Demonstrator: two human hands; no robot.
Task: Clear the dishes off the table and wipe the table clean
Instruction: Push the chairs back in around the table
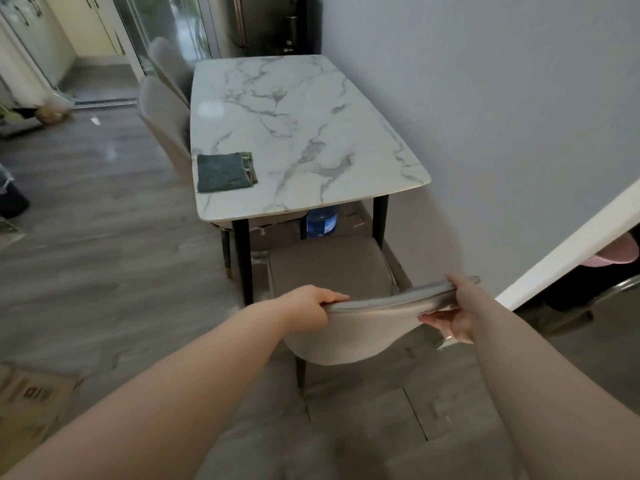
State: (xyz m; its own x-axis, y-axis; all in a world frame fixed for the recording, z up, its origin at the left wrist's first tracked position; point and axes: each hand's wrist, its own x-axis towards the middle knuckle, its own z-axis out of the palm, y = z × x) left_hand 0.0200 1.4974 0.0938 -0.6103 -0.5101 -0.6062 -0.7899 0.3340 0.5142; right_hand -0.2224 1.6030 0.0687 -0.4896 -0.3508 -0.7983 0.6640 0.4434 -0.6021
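A white marble table (311,109) stands against the wall ahead of me. A folded dark green cloth (225,172) lies on its near left corner; no dishes show on the top. In front of the table's near end stands a grey chair (346,327), its seat partly under the table. My left hand (308,308) grips the left part of the chair's backrest top. My right hand (453,311) grips the right part of the same backrest, thumb on top and fingers underneath.
Two more grey chairs (166,109) stand along the table's left side. A blue water bottle (322,220) and cardboard sit under the table. The wall (485,116) runs on the right, wooden floor (86,220) on the left, a cardboard box (31,400) at lower left.
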